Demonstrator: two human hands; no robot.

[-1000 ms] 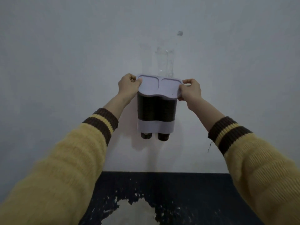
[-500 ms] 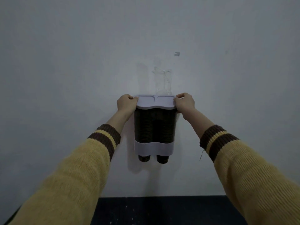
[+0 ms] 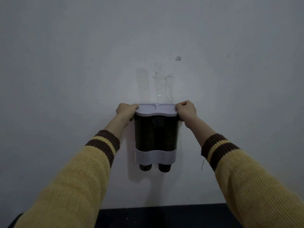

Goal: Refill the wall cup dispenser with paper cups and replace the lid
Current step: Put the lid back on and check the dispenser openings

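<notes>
The cup dispenser (image 3: 155, 156) hangs on the pale wall, a dark see-through double tube with a white lower band. Two stacks of dark paper cups (image 3: 155, 134) fill both tubes, and one cup end pokes out below each tube. The white two-lobed lid (image 3: 156, 109) sits flat on top of the dispenser. My left hand (image 3: 126, 111) grips the lid's left end, thumb on top. At the lid's right end my right hand (image 3: 186, 110) holds on in the same way.
Clear tape strips (image 3: 164, 86) stick to the wall just above the lid, with a small grey mark (image 3: 178, 58) higher up. A dark surface (image 3: 158, 216) runs along the bottom edge, below the dispenser.
The lid was tilted above the tubes one second ago; now it lies level on the dispenser top. Both hands stay on its ends. My view has tilted upward.
</notes>
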